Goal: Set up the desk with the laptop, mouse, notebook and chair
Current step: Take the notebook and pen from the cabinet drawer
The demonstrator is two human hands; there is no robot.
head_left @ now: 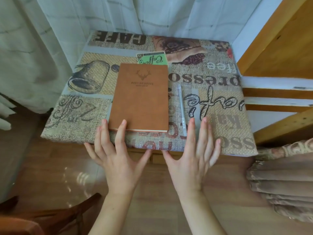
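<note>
A: From the head camera, where was the notebook relative to the hands?

B: It lay closed and flat on the desk, brown cover up with a stag-head emblem near its far end. Its near left corner sat at about twelve o'clock from the left hand. Two fingertips of that hand overlapped the near edge; whether they pressed on the cover or only hovered, I couldn't tell. From the right hand the notebook lay at about eleven o'clock, clear of it.

A: Did either hand have hold of anything?

B: No. Both hands were spread wide, palms down, fingers fanned and pointing away from the person, grasping nothing. The left thumb reached toward three o'clock, the right thumb toward nine, the two thumbs near each other over the desk's front edge. A pale pen lay lengthwise just right of the notebook, its near tip just beside the right index finger; I couldn't tell if they touched.

A: And the forearms?

B: Bare, coming up from six o'clock, angled slightly inward.

A: The surface and room?

B: The desk wore a burlap-look cloth printed with coffee words. Sheer white curtains hung at twelve o'clock, wooden shelving stood at two o'clock, a dark wooden chair showed at seven, and folded brownish fabric lay at four, over a wood floor.
</note>
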